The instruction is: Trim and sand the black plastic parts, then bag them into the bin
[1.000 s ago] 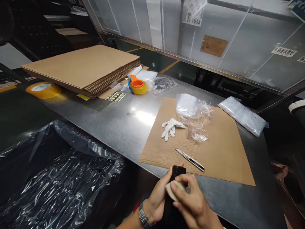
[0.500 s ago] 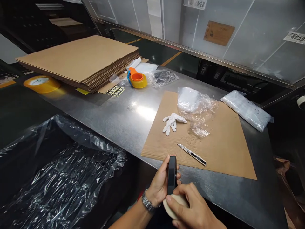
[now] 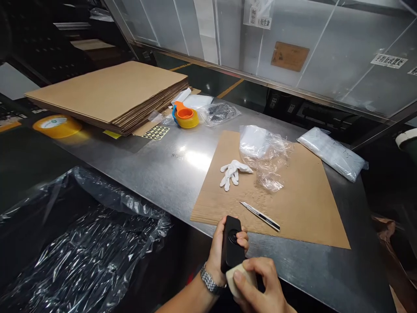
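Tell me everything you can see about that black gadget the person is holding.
The black gadget is a slim, oblong block with rounded corners and a matte surface, perhaps plastic. A dark round part sits on its visible face, beside the fingertips. The left hand grips it by its sides, tilted, its far end pointing toward the table. A cream pad in the right hand is at its near end; whether they touch is unclear.

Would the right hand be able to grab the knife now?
Probably not straight away: the right hand is holding a pale pad. But nothing lies on the knife, which looks close by, so once emptied it likely could.
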A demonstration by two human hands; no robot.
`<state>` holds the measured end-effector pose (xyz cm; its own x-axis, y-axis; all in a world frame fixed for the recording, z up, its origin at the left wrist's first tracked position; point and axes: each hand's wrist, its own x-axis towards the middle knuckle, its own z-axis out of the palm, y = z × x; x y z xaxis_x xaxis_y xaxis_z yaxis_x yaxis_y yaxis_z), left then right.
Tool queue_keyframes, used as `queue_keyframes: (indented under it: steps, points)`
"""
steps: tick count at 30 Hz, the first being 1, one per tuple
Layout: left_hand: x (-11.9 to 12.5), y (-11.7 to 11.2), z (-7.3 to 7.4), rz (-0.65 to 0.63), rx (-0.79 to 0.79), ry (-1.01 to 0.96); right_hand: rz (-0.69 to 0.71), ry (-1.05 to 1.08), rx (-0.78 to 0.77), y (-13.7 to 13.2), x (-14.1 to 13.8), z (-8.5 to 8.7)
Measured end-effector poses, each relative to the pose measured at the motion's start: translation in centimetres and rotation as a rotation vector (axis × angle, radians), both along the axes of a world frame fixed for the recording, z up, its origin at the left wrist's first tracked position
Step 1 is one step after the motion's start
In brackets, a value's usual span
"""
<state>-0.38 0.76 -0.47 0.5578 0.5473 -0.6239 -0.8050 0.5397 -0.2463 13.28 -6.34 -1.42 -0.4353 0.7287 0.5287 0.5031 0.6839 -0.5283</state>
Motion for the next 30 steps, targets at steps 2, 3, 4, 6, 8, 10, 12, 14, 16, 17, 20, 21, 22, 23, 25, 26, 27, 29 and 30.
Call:
queue_keyframes:
  steps: [2, 3, 4, 6, 8, 10, 12, 14, 16, 17, 20, 21, 22, 23, 25, 26, 27, 29, 30]
  points:
    - [-0.2, 0.4, 0.3, 0.043, 0.017, 0.028, -0.107, 0.03, 0.064, -0.3, 0.2, -1.3]
    - [-0.3, 0.5, 0.5, 0.069, 0.035, 0.056, -0.144, 0.033, 0.09, 0.0, 0.7, -2.0]
    - [-0.5, 0.6, 0.7, 0.093, 0.067, 0.108, -0.183, 0.023, 0.1, 0.5, 1.5, -2.7]
    - [-0.6, 0.5, 1.2, 0.111, 0.157, 0.256, -0.312, -0.051, 0.072, 2.5, 3.9, -3.9]
    - [-0.5, 0.2, 1.6, 0.076, 0.271, 0.419, -0.491, -0.192, 0.015, 5.2, 6.8, -4.8]
    - [-0.4, -0.3, 1.7, 0.02, 0.364, 0.511, -0.622, -0.322, -0.029, 7.9, 9.4, -5.2]
    - [-0.2, -0.7, 1.6, -0.034, 0.418, 0.548, -0.669, -0.396, -0.056, 9.8, 11.0, -5.1]
    - [-0.3, -1.1, 1.2, -0.061, 0.422, 0.57, -0.685, -0.437, -0.066, 10.8, 10.9, -4.7]
    - [-0.4, -1.5, 0.9, -0.066, 0.382, 0.605, -0.661, -0.463, -0.072, 11.1, 9.3, -4.2]
    - [-0.5, -1.7, 0.9, -0.057, 0.357, 0.619, -0.619, -0.47, -0.079, 11.1, 8.0, -4.1]
    - [-0.7, -2.3, 1.3, -0.032, 0.353, 0.613, -0.449, -0.484, -0.119, 10.8, 4.1, -4.4]
    - [-0.7, -2.5, 1.5, -0.032, 0.387, 0.602, -0.414, -0.485, -0.134, 10.8, 3.0, -4.6]
    - [-0.8, -2.7, 1.8, -0.035, 0.431, 0.595, -0.395, -0.482, -0.149, 10.8, 2.2, -4.9]
    - [-0.9, -2.8, 2.0, -0.047, 0.476, 0.589, -0.387, -0.475, -0.163, 10.8, 1.6, -5.2]
    - [-1.1, -3.2, 2.3, -0.061, 0.554, 0.583, -0.387, -0.451, -0.192, 10.9, 1.1, -5.3]
    - [-1.3, -3.4, 2.4, -0.057, 0.582, 0.583, -0.39, -0.433, -0.209, 10.9, 1.1, -5.2]
    - [-1.3, -3.5, 2.5, -0.047, 0.601, 0.585, -0.39, -0.41, -0.228, 10.8, 1.3, -4.9]
    - [-1.4, -3.9, 2.5, -0.025, 0.613, 0.604, -0.377, -0.352, -0.273, 10.3, 1.6, -3.7]
    - [-1.4, -4.0, 2.5, -0.014, 0.611, 0.624, -0.363, -0.322, -0.294, 10.0, 1.8, -2.8]
